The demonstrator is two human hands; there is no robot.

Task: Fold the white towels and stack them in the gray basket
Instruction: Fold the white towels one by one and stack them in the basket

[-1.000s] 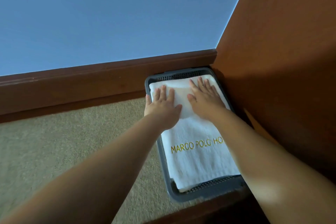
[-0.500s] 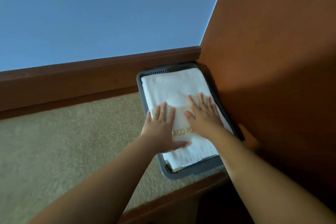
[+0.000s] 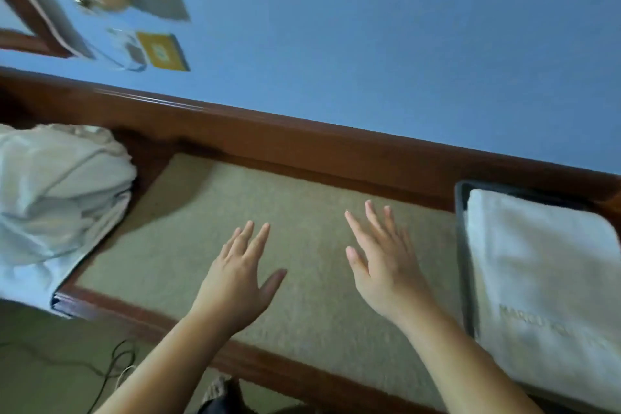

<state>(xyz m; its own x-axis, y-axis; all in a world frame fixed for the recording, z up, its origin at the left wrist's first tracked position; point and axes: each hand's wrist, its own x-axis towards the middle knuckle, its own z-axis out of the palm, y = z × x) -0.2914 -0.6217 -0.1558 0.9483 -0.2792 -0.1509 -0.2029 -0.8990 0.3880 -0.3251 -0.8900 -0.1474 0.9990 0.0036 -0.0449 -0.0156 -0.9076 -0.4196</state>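
Now both hands, left (image 3: 235, 282) and right (image 3: 386, 265), have lifted off the folded towel (image 3: 544, 272), fingers spread, holding nothing.

Beige carpeted platform (image 3: 302, 212) with dark wood frame (image 3: 302, 144) carries everything. At 9 o'clock: heap of unfolded white towels (image 3: 57, 198) overhanging left edge. At 3 o'clock: gray basket (image 3: 465, 245) against back rail, folded white towel (image 3: 544, 272) inside, faint lettering on top.

The gold lettering on the folded towel (image 3: 544, 282) is blurred; the gray basket (image 3: 463, 245) runs off the right edge.
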